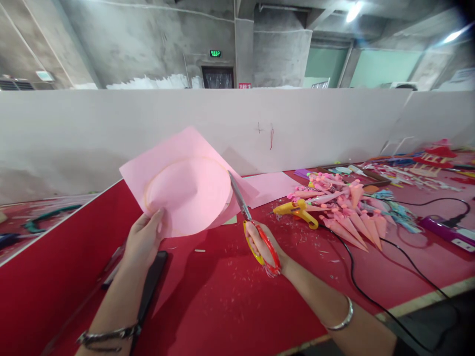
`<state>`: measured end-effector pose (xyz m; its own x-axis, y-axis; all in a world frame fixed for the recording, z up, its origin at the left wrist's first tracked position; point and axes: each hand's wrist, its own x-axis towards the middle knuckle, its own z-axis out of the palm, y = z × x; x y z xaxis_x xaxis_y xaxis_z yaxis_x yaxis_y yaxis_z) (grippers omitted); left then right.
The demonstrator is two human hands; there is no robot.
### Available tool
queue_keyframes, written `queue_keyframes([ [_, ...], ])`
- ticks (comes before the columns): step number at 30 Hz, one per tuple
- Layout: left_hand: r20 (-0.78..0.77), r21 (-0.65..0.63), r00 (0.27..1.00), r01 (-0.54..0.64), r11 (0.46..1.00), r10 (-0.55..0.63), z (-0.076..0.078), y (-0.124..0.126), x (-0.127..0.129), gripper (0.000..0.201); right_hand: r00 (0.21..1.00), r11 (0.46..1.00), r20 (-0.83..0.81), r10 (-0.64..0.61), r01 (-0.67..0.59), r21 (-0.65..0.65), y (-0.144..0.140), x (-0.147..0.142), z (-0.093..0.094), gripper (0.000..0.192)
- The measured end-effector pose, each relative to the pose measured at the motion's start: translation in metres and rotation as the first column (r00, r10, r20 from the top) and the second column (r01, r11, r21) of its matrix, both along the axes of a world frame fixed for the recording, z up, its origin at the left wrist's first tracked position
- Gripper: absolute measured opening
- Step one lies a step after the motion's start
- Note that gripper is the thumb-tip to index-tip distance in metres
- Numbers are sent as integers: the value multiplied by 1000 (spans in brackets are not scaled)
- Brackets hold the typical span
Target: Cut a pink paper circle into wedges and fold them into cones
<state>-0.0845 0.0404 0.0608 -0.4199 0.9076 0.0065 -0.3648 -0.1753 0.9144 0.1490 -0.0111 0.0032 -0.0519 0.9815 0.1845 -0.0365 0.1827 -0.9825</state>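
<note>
Pink paper (185,183) was held up above the red table (230,306), pinched at its lower left edge by my left hand (143,242), fingers closed on the sheet. My right hand (265,244) was wrapped through the yellow and red handles of the scissors (252,222), whose blades stood against the right edge of the sheet, along a drawn circle. I judged the cut could wander off that line, since the sheet bowed and was held at one edge only; a tear at the blades seemed possible too. A glue gun (297,210) lay just right of the scissors, its black cord (356,277) trailing toward my right forearm, where it might snag. Paper cones (349,217) were piled beyond the glue gun. A dark phone (152,282) lay under my left wrist. A white partition (334,123) closed off the table behind.
</note>
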Motion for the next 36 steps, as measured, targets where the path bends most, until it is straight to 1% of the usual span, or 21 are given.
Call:
queue_keyframes([
  [4, -7, 82, 996, -93, 992, 94, -3, 1, 3, 11, 999, 999, 22, 33, -33, 28, 0, 1, -1, 36],
  [8, -61, 154, 984, -154, 976, 165, -3, 1, 2, 13, 998, 998, -3, 68, -68, 9, 2, 1, -5, 35],
  [11, -92, 219, 980, -152, 964, 175, -5, 3, 0, 15, 997, 998, -41, 60, -61, -2, 3, 0, -5, 37],
  [14, -112, 274, 977, -145, 951, 182, -6, 4, -3, 13, 999, 999, -27, 43, -43, -2, 2, 0, -1, 40],
  [16, -139, 284, 972, -145, 948, 190, -6, 4, -5, 13, 999, 999, 0, 40, -40, -4, 1, 0, 2, 39],
  [18, -133, 259, 974, -142, 955, 181, -5, 4, -7, 15, 999, 999, 24, 49, -49, -2, -1, 2, 4, 38],
  [20, -80, 160, 987, -127, 979, 141, -4, 4, -8, 19, 997, 998, 45, 64, -64, 3, -1, 3, 4, 37],
  [22, 31, -5, 994, -104, 995, 104, -2, 4, -8, 18, 996, 998, 58, 68, -69, 7, -1, 4, 3, 37],
  [23, 88, -71, 994, -63, 996, 69, -1, 4, -8, 15, 996, 998, 59, 62, -63, 7, -1, 3, 2, 37],
  [24, 139, -102, 990, -5, 995, 19, 0, 2, -6, 14, 997, 999, 56, 53, -54, 7, 0, 3, 1, 37],
  [25, 184, -88, 982, 63, 994, -46, 1, 0, -4, 21, 998, 999, 51, 40, -41, 7, 0, 2, 1, 38],
  [26, 213, -37, 967, 153, 988, -142, 2, -2, -1, 35, 999, 1000, 46, 26, -26, 7, 0, 2, 0, 38],
  [27, 224, 42, 944, 238, 970, -242, 2, -6, 3, 50, 999, 1000, 43, 12, -13, 8, 0, 1, 0, 38],
  [28, 215, 132, 917, 312, 941, -335, 2, -9, 7, 61, 999, 1000, 43, 0, -1, 11, 0, 1, 0, 38],
  [29, 190, 208, 886, 384, 900, -422, 1, -13, 12, 68, 999, 1000, 47, -10, 9, 15, 0, 1, 0, 38],
  [30, 150, 280, 864, 430, 858, -482, 0, -16, 17, 73, 998, 1000, 54, -16, 15, 22, 0, 0, 0, 38],
  [31, 99, 321, 837, 485, 813, -538, -2, -18, 21, 76, 998, 999, 64, -19, 17, 30, 0, 0, 1, 38],
  [32, 49, 335, 813, 534, 776, -580, -4, -20, 26, 76, 997, 999, 75, -20, 17, 39, -1, 0, 1, 39],
  [33, 10, 327, 796, 570, 754, -605, -6, -21, 29, 75, 996, 999, 85, -21, 17, 50, -1, 0, 2, 38],
  [34, -14, 295, 781, 600, 744, -624, -9, -21, 32, 72, 995, 998, 92, -24, 18, 62, -2, -1, 3, 38],
  [36, -13, 210, 780, 614, 761, -626, -15, -20, 35, 67, 995, 995, 86, -54, 47, 85, -3, -2, 3, 38],
])
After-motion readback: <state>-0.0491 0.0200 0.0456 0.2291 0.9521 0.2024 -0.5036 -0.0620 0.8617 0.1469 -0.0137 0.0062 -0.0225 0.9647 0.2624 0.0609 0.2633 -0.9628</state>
